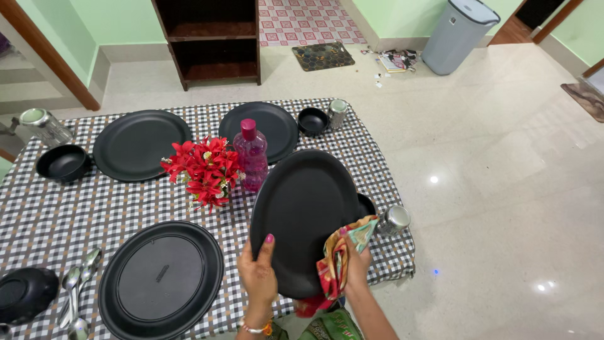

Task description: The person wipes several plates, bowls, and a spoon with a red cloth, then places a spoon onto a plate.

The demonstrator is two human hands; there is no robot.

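We tilt the black oval plate (305, 214) up over the checked counter (56, 214), left hand (258, 271) gripping its lower rim to steady it, while our right hand (355, 261) presses a colourful cloth (340, 255) against its edge.

A small black bowl (367, 204) was largely hidden behind the raised black plate (305, 217) — only its right rim was seen. The right hand (355, 264) was mostly covered by a patterned cloth (340, 258). Another dark bowl (25, 294) was cut by the left edge — the spoons (78, 296) by the bottom.
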